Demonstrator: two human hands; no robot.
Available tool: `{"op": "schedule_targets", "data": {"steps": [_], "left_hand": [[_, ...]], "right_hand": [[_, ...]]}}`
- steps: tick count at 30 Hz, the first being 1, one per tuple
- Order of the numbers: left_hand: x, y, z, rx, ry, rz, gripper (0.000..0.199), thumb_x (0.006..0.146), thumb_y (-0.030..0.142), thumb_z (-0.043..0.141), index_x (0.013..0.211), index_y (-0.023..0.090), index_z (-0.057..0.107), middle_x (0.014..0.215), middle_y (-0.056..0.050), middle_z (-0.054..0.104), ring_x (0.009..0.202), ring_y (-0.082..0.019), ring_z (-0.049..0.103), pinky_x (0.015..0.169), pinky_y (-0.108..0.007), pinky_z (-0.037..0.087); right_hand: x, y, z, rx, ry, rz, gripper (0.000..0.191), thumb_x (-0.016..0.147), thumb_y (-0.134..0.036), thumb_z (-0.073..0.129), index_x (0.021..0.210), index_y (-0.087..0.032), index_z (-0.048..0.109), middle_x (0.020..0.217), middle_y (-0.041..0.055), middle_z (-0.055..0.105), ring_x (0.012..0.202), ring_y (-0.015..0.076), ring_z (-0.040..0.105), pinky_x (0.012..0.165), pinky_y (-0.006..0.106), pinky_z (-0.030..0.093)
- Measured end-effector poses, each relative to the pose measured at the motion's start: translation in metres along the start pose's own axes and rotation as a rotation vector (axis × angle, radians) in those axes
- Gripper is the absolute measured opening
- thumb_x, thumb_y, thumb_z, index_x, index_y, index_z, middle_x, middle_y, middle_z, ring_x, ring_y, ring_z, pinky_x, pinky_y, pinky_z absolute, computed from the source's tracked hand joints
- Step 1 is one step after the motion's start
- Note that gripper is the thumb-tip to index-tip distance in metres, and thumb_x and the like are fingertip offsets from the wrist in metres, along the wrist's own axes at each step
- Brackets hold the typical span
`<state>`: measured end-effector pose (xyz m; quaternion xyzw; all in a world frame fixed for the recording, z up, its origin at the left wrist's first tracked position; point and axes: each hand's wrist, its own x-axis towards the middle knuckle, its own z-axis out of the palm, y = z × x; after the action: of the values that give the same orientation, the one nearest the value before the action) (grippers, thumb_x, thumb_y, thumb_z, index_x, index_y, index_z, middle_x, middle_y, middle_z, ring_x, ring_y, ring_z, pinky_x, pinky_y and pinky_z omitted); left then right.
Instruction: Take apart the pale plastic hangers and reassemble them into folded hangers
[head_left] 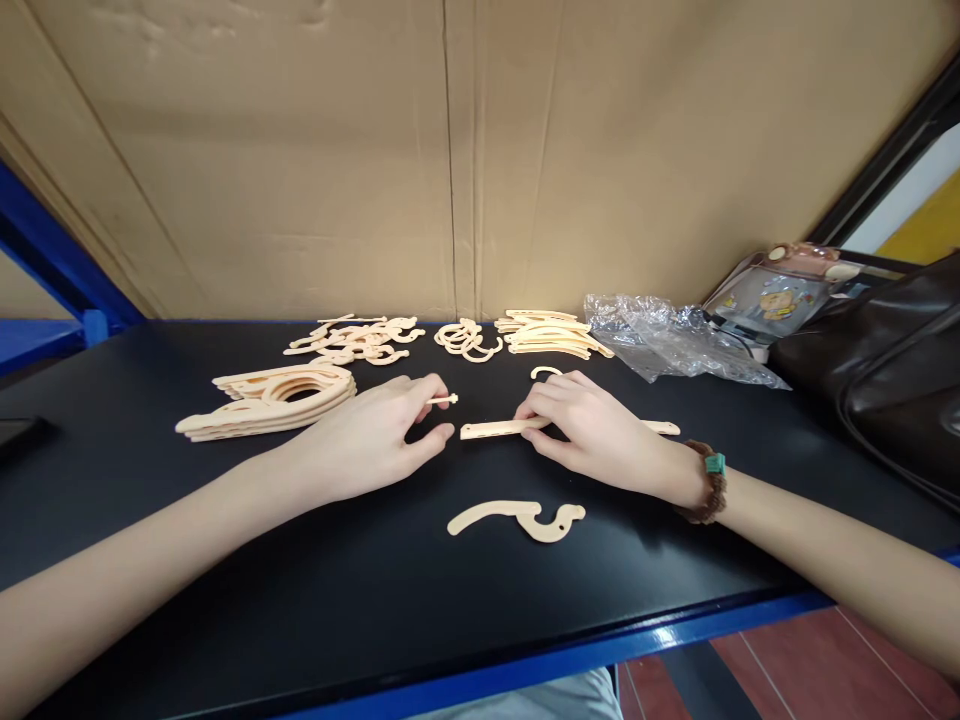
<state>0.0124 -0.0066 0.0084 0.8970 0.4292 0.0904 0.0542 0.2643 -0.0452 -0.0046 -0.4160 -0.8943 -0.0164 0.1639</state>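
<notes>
My left hand is curled above the black table, its thumb apart from the forefinger. A thin cream plastic hanger piece with a knobbed end sticks out from under its fingers. In my right hand, thumb and fingertips pinch a long cream plastic hanger bar, which shows on both sides of the hand. A curved cream hook peeks out behind the knuckles; whether it is joined to the bar is hidden. Closer to me, a loose curved hanger arm lies flat.
Stacked folded hangers lie beside my left hand. Further back are piles of hanger arms, hooks and bars. A clear plastic bag and a dark leather bag lie right. Cardboard walls the back.
</notes>
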Motion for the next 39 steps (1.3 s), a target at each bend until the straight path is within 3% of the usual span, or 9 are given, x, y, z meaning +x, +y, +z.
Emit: {"op": "schedule_targets", "data": {"steps": [3, 8, 15, 21, 28, 34, 39], "left_hand": [[0.0, 0.002, 0.004, 0.022, -0.058, 0.036, 0.036, 0.09, 0.058, 0.041, 0.088, 0.023, 0.048, 0.086, -0.003, 0.059, 0.074, -0.022, 0.059, 0.065, -0.031, 0.041], [0.001, 0.007, 0.002, 0.031, -0.131, 0.035, 0.038, 0.093, 0.059, 0.035, 0.078, 0.024, 0.034, 0.065, 0.002, 0.053, 0.056, -0.019, 0.053, 0.053, -0.027, 0.031], [0.003, 0.005, 0.003, 0.036, -0.141, 0.084, 0.031, 0.098, 0.051, 0.03, 0.089, 0.025, 0.044, 0.059, 0.005, 0.05, 0.054, -0.018, 0.053, 0.052, -0.026, 0.027], [0.004, 0.001, 0.004, 0.163, -0.131, 0.088, 0.04, 0.099, 0.05, 0.027, 0.074, 0.023, 0.041, 0.056, 0.002, 0.049, 0.051, -0.018, 0.05, 0.05, -0.026, 0.022], [0.004, 0.002, 0.003, 0.247, -0.088, 0.092, 0.042, 0.093, 0.06, 0.035, 0.076, 0.022, 0.042, 0.056, 0.001, 0.05, 0.051, -0.02, 0.052, 0.049, -0.026, 0.021], [0.005, 0.002, 0.003, 0.205, -0.104, 0.091, 0.042, 0.093, 0.061, 0.033, 0.079, 0.023, 0.042, 0.053, 0.003, 0.048, 0.047, -0.02, 0.051, 0.048, -0.026, 0.022], [0.004, 0.001, 0.003, 0.134, -0.103, 0.122, 0.036, 0.097, 0.055, 0.032, 0.084, 0.024, 0.042, 0.06, 0.002, 0.056, 0.054, -0.02, 0.056, 0.05, -0.026, 0.026]], "right_hand": [[0.0, 0.002, 0.001, 0.037, 0.007, 0.009, 0.008, 0.092, -0.018, 0.052, 0.089, -0.017, 0.06, 0.089, 0.0016, 0.065, 0.085, 0.0167, 0.056, 0.089, 0.033, 0.035], [0.002, 0.003, 0.003, 0.121, 0.015, 0.01, 0.011, 0.096, -0.022, 0.049, 0.091, -0.018, 0.058, 0.089, 0.0006, 0.066, 0.085, 0.0163, 0.056, 0.086, 0.032, 0.036], [0.003, 0.004, 0.002, 0.307, -0.003, 0.068, 0.01, 0.097, -0.023, 0.049, 0.094, -0.019, 0.058, 0.091, 0.0012, 0.064, 0.087, 0.0156, 0.057, 0.081, 0.029, 0.04], [0.002, 0.009, 0.005, 0.47, -0.033, 0.105, 0.011, 0.097, -0.027, 0.05, 0.093, -0.019, 0.058, 0.09, 0.0005, 0.062, 0.083, 0.014, 0.059, 0.079, 0.027, 0.043], [0.004, 0.011, 0.006, 0.565, -0.081, 0.106, 0.012, 0.096, -0.028, 0.05, 0.097, -0.019, 0.058, 0.094, 0.0013, 0.064, 0.084, 0.0145, 0.06, 0.078, 0.028, 0.045], [0.003, 0.013, 0.007, 0.608, -0.093, 0.084, 0.013, 0.096, -0.029, 0.051, 0.098, -0.019, 0.059, 0.095, 0.0018, 0.064, 0.087, 0.015, 0.06, 0.08, 0.029, 0.046], [0.004, 0.017, 0.008, 0.649, -0.103, 0.089, 0.015, 0.095, -0.031, 0.053, 0.099, -0.018, 0.059, 0.095, 0.002, 0.064, 0.086, 0.0147, 0.061, 0.08, 0.028, 0.047]]}}
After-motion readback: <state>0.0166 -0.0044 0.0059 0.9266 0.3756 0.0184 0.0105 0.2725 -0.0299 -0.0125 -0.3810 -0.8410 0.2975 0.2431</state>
